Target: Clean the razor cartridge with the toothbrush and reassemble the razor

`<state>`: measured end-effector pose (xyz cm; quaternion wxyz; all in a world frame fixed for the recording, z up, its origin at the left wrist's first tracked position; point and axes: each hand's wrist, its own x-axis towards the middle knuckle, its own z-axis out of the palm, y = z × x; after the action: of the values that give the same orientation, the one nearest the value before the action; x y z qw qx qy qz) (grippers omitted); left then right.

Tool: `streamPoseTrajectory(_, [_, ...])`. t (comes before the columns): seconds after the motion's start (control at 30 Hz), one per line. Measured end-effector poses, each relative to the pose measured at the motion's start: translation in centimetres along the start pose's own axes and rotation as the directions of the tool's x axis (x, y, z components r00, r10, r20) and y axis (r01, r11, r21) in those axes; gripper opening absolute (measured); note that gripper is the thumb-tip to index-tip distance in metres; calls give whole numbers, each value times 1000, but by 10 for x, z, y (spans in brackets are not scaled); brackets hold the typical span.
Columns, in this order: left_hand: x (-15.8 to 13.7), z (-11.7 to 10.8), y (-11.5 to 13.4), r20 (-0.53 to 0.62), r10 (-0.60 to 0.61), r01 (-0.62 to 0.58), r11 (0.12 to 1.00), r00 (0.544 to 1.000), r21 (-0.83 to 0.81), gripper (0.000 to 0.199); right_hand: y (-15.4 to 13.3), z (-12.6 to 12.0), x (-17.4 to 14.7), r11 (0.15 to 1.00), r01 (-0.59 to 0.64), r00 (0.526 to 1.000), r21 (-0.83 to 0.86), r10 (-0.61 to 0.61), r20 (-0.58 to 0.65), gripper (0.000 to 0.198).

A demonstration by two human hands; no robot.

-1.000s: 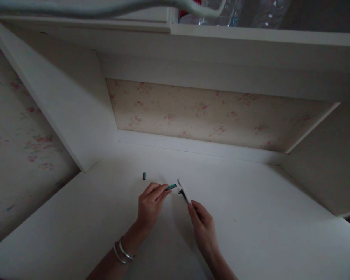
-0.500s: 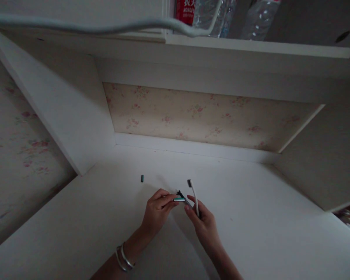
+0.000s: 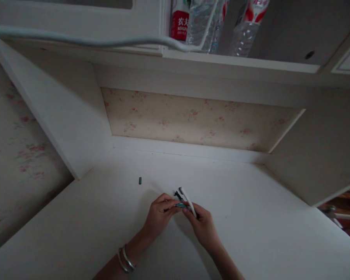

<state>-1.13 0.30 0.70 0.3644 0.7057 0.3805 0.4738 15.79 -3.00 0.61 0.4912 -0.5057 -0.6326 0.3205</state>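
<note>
Between our fingers we see a small white plastic device, smooth and faintly glossy, with a green-wrapped battery against it; a second such battery lies up and left of the grip. The desk beneath is matt white painted board. Our left wrist wears shiny metal bangles.

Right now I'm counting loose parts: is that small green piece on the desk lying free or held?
Lying free. The small green piece rests on the white desk, apart from the left hand.
</note>
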Motion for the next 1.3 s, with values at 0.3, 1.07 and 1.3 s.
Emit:
streamPoseTrajectory(0.3, [-3,8,-7,27,-58,56,997,998,59,36,2,-31,-4,993,-62,997,-98,57,-49,32])
streamPoseTrajectory(1.07, [-3,7,-13,58,-49,38,984,997,174,31,134,-281,3,500,-540,841,-677,348,-414,46])
streamPoseTrajectory(1.3, [-3,7,-13,56,-32,21,982,998,189,31,135,-275,-4,398,-595,800,-698,376,-467,57])
